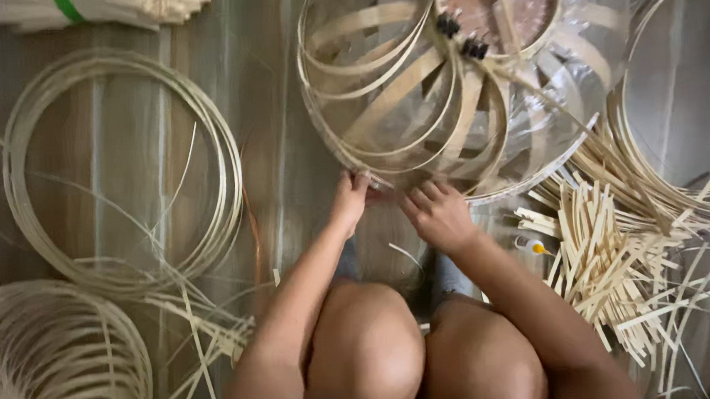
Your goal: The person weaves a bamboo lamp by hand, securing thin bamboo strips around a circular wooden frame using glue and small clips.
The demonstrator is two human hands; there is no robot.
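Floor (282,105): smooth, grey-brown, glossy, pale streaky reflections running top to bottom of frame. Light soft and even, brightest at upper centre. No walls, furniture or windows in view.

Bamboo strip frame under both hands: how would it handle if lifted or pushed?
The bamboo frame is probably light: thin curved strips with open gaps. Likely springy rather than rigid, since the strips bow and small black clips hold the joints. Its rounded shape may roll or rock; the left hand and right hand touch its lower rim.
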